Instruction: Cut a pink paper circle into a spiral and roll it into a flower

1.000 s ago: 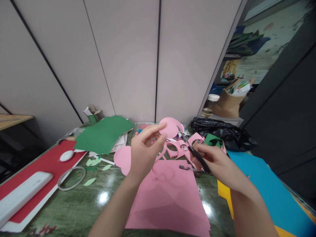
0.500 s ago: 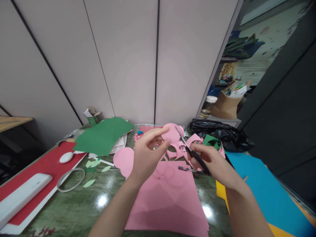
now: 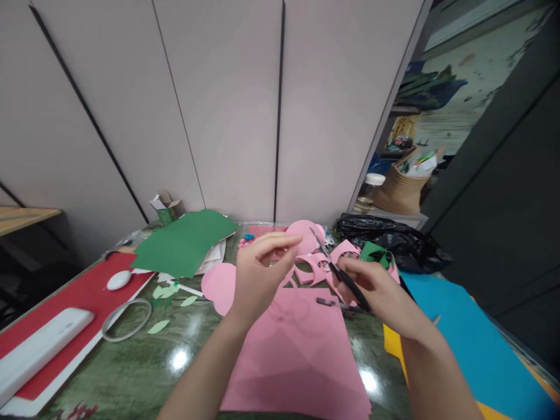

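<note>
My right hand (image 3: 376,289) grips black-handled scissors (image 3: 335,265), blades pointing up and left. My left hand (image 3: 258,271) is raised over the pink sheet (image 3: 301,356), thumb and fingers pinched together on something small I cannot make out. Pink circles and cut-out scraps (image 3: 315,265) lie just behind both hands on the green table (image 3: 184,361).
A green sheet (image 3: 184,239), red sheet (image 3: 83,286) with a white mouse (image 3: 118,280) and white bar (image 3: 39,344), a grey ring (image 3: 126,318), pale green leaf cut-outs (image 3: 168,291). Blue (image 3: 464,332) and yellow (image 3: 396,344) sheets lie right, a black bag (image 3: 394,239) behind. Wall panels close behind.
My left hand's fingers have closed from a loose spread into a pinch. The scissors and right hand have shifted slightly left. The camera view drifted a little.
</note>
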The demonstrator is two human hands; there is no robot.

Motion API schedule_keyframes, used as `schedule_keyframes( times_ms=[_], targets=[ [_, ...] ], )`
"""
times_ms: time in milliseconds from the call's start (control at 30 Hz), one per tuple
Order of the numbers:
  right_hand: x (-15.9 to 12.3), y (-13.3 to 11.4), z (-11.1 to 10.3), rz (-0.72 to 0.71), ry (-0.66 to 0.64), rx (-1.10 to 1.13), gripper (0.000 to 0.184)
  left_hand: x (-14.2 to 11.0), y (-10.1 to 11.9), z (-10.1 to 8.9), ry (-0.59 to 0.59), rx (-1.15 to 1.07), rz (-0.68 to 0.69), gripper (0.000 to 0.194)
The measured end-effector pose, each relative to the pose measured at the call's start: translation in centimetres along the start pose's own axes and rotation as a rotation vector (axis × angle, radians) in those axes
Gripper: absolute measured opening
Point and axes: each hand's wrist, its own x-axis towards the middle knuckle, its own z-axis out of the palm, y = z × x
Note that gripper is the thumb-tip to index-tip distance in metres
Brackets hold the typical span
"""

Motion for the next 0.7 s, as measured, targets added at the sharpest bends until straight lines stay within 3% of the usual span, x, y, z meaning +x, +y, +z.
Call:
schedule_keyframes(
  times_ms=[700],
  targets=[
    [-0.09, -0.14, -0.08, -0.007, -0.005, 0.014, 0.025, 0.25, 0.23, -0.06, 0.048, -0.045, -0.039, 0.016]
  ],
)
